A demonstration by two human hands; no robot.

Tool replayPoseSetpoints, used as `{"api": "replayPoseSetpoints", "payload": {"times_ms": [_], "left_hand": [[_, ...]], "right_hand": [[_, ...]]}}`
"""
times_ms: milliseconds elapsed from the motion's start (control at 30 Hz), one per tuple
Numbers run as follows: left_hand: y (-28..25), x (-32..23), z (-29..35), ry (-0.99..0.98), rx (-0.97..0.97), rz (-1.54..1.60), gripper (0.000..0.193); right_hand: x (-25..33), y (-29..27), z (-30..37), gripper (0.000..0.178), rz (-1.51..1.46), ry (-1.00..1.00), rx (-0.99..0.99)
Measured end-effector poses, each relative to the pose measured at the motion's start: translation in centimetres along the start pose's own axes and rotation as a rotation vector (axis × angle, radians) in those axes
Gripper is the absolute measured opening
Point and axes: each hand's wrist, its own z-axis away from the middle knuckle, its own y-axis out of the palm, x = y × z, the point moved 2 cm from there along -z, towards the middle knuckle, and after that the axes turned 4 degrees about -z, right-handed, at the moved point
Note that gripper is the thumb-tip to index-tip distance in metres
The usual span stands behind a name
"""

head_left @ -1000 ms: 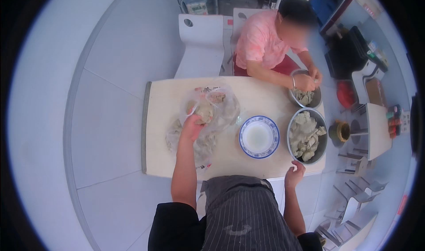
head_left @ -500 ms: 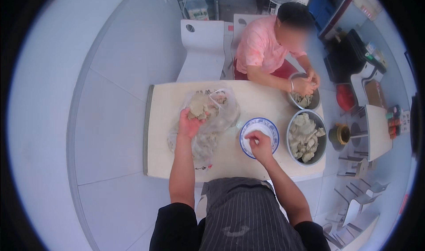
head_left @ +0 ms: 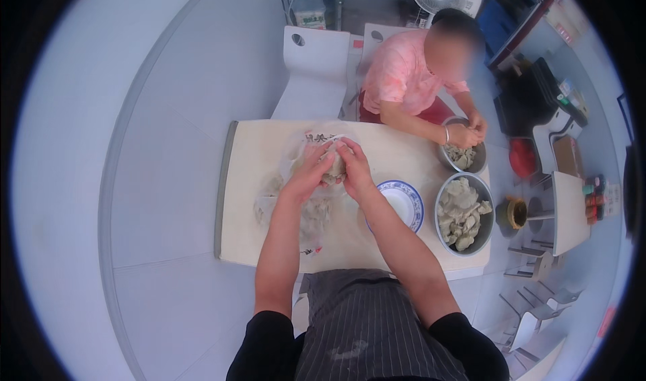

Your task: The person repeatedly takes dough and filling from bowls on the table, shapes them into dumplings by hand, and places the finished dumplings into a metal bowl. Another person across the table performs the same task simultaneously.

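Pale grey-white dough lump [head_left: 334,168] sits just above frame centre, over crumpled clear plastic bags [head_left: 296,203] on the cream table [head_left: 249,179], pressed between both hands. Bare tabletop lies toward the table's left edge; to the right stand a blue-rimmed white plate [head_left: 402,204] and a large metal bowl [head_left: 464,213] of pale pieces, with a smaller metal bowl [head_left: 462,156] under another person's hands [head_left: 469,133] at upper right. Left hand [head_left: 311,172] and right hand [head_left: 354,169] reach up from the lower edge, forearms extended, fingers curled around the lump from either side.
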Motion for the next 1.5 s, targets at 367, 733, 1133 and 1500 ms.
{"api": "replayPoseSetpoints", "payload": {"times_ms": [367,733,1133,1500], "left_hand": [[0.5,0.8,-0.6,0.081,-0.435,0.162,0.034],[1.7,-1.8,-0.3,0.447,-0.704,0.152,0.023],[6.0,-2.2,-1.9,0.762,-0.559,-0.376,0.023],[14.5,-0.9,-0.9,0.817,-0.382,-0.608,0.032]], "right_hand": [[-2.0,0.4,-3.5,0.025,-0.418,-0.010,-0.090],[-2.4,0.0,-2.8,0.033,-0.570,0.112,0.021],[0.6,-1.8,0.4,0.034,-0.736,0.089,0.184],[1.7,-8.2,4.3,0.030,-0.722,-0.036,-0.118]]}}
